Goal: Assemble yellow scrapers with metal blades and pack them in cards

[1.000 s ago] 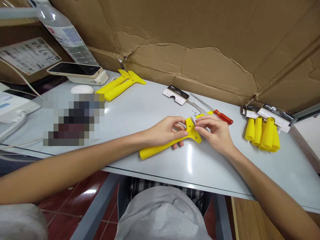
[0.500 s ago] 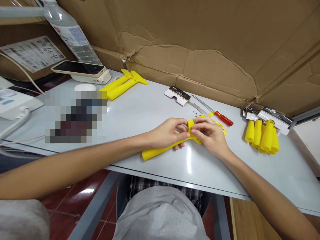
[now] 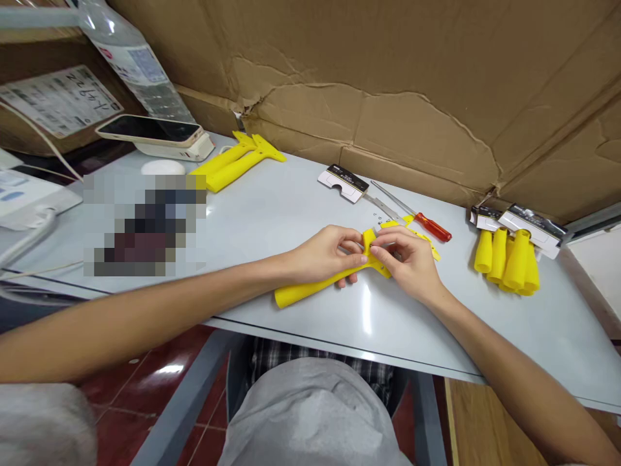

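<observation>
A yellow plastic scraper handle (image 3: 308, 290) with a wide T-shaped head slants over the table in front of me. My left hand (image 3: 330, 255) is closed around its neck, thumb on top and fingertips showing underneath. At the head, my right hand (image 3: 407, 255) pinches thumb and forefinger together against the yellow plastic; whatever small thing lies between them is too hidden to name. Just beyond the hands are several tiny screws (image 3: 379, 219), a metal blade (image 3: 385, 207) and a yellow flat piece (image 3: 427, 239), partly covered by my right hand.
A red-handled screwdriver (image 3: 433, 227) lies behind my right hand, near a black-and-white card (image 3: 343, 183). Several yellow handles (image 3: 516, 262) with cards sit at right. Two more yellow scraper handles (image 3: 237, 169) lie at left, near a phone (image 3: 150, 129) and a bottle (image 3: 140, 71). Cardboard (image 3: 388, 116) borders the back.
The view has shifted slightly. Both hands keep their places on the yellow handle, with the right fingertips moving only a little at its head.
</observation>
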Motion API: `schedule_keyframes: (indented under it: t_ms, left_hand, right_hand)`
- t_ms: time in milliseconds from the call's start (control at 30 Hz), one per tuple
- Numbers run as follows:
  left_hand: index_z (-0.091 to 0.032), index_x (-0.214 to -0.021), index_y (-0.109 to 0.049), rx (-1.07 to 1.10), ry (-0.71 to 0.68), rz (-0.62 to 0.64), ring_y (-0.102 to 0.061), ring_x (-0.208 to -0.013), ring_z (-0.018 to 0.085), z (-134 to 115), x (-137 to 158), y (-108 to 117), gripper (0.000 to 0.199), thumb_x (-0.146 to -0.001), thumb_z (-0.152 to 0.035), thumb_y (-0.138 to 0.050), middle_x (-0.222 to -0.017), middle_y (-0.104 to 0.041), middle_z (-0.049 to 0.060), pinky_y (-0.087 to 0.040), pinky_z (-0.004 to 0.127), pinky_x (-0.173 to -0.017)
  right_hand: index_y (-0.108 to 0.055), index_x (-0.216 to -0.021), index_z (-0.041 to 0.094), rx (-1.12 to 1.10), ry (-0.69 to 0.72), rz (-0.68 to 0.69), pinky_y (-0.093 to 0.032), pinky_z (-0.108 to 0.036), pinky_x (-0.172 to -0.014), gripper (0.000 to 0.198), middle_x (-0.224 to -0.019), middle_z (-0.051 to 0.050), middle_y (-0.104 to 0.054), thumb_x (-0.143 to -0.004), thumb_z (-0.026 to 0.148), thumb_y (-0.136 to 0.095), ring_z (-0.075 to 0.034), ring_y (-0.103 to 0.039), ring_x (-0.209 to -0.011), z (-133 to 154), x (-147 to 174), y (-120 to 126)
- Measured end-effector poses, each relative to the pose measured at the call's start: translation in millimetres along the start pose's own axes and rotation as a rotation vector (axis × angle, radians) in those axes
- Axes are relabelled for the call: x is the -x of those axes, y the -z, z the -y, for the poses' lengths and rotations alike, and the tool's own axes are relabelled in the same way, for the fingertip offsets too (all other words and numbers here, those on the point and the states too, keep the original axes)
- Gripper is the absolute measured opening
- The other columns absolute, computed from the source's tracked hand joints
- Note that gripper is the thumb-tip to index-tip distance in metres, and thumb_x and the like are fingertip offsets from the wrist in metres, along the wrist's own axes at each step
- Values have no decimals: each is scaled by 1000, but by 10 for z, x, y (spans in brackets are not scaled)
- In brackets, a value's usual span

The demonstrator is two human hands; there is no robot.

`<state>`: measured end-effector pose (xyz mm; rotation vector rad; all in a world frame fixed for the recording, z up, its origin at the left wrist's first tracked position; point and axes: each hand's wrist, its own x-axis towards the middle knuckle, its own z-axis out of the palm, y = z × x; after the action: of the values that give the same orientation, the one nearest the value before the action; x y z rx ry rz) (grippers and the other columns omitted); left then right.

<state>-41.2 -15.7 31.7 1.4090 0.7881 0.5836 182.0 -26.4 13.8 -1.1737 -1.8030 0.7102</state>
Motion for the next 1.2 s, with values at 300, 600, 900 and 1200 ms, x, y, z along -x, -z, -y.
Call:
schedule_keyframes:
  t_ms: [300,600,900,1200]
  left_hand:
    - [-14,-101,-64,-25,-4,-2,-71,-60,14,-9,-5,-1,12,-99,-24,-71,-79,-70,3,-59,24,-50]
    - [-13,-102,-65,-16,-8,2,-72,-63,16,-11,4,1,13,-99,-24,-71,-81,-72,5,-59,24,-50]
    - [-12,-115,-65,177,69,-135,-65,-50,12,-71,-38,93,13,-104,-19,-63,-73,-74,5,-53,23,-48]
    - [-11,-120,-65,212,99,-246,-65,-50,13,-165,-50,85,15,-105,-15,-63,-74,-73,3,-52,23,-46]
  right_hand:
    - [-81,-90,19,-24,-18,-5,-56,-25,-73,18,-111,-8,-73,-88,37,-79,-14,-70,-96,-8,0,-14]
    - [-78,-93,18,-20,-40,4,-55,-24,-73,21,-102,-4,-73,-92,40,-78,-9,-67,-85,-9,24,-50]
    - [-77,-91,18,450,303,-271,-58,-35,-91,25,-109,-9,-75,-97,41,-67,-17,-70,-101,-157,-208,458]
    - [-77,-128,19,889,-237,25,-54,-44,-94,45,-117,-13,-74,-95,48,-66,-26,-67,-99,-654,-415,1032]
